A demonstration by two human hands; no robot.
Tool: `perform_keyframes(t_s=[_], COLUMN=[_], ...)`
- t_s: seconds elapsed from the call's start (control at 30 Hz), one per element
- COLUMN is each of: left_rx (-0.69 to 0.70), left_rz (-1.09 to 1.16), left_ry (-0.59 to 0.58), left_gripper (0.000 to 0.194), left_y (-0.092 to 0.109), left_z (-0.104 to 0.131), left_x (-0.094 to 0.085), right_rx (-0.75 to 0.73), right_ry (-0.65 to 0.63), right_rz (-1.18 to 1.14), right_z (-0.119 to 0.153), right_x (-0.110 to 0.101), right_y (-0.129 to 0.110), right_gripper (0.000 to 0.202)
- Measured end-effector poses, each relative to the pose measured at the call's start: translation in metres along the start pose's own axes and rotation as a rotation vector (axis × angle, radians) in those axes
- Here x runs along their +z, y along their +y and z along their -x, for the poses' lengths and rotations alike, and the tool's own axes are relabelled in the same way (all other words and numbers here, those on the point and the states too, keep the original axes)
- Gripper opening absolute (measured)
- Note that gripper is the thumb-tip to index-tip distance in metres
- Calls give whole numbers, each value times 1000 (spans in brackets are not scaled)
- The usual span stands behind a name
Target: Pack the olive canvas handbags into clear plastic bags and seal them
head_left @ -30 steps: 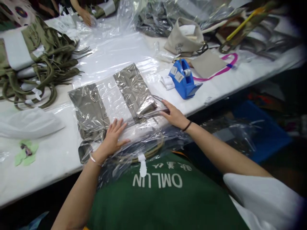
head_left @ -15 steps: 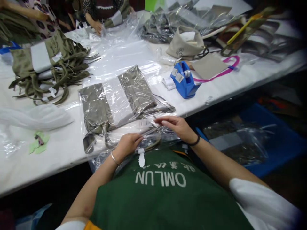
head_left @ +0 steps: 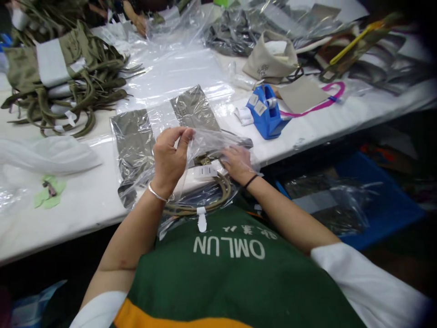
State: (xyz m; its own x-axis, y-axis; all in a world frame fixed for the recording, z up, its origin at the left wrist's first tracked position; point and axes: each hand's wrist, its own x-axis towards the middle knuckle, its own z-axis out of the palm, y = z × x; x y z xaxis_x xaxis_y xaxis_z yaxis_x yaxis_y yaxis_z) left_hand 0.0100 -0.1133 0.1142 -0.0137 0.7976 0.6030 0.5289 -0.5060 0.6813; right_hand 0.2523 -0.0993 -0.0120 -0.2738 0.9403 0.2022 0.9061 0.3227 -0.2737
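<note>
On the table before me lies a clear plastic bag (head_left: 205,136) around a folded olive fabric item (head_left: 194,109) with a white paper band (head_left: 163,117) across it. My left hand (head_left: 171,155) pinches the bag's edge between thumb and fingers and holds it raised. Under the lifted film, my right hand (head_left: 238,163) reaches into the bag's mouth, fingers stretched out and lying flat near a white label (head_left: 205,171). Olive cord-like straps (head_left: 223,193) curve at the table edge beside the label. A white tag (head_left: 201,219) hangs against my green apron.
A blue tape dispenser (head_left: 268,114) stands right of the bag. Banded olive items with straps (head_left: 53,64) are stacked at left. Behind are a beige fabric pouch (head_left: 269,59) and bagged goods (head_left: 235,32). A blue bin (head_left: 385,200) sits below the table edge. Another person's hand (head_left: 139,25) shows at the back.
My left hand has risen from the table edge and lifted the plastic film. My right hand has moved down a little, under the film. The label and straps now show more plainly.
</note>
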Motion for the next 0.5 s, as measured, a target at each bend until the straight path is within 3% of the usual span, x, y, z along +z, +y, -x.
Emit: perform_keyframes(t_s=[0.1, 0.37, 0.5], left_rx=[8, 0, -70], left_rz=[7, -46, -43], left_ry=[50, 8, -11], left_gripper=[24, 25, 24], left_y=[2, 2, 3], left_z=[-7, 5, 3], left_x=[-5, 4, -4], right_rx=[-91, -81, -32], right_ry=[-21, -211, -299], right_rz=[112, 172, 112], right_z=[-14, -26, -36], right_x=[-11, -18, -36], right_y=[1, 1, 3], right_gripper=[22, 30, 25])
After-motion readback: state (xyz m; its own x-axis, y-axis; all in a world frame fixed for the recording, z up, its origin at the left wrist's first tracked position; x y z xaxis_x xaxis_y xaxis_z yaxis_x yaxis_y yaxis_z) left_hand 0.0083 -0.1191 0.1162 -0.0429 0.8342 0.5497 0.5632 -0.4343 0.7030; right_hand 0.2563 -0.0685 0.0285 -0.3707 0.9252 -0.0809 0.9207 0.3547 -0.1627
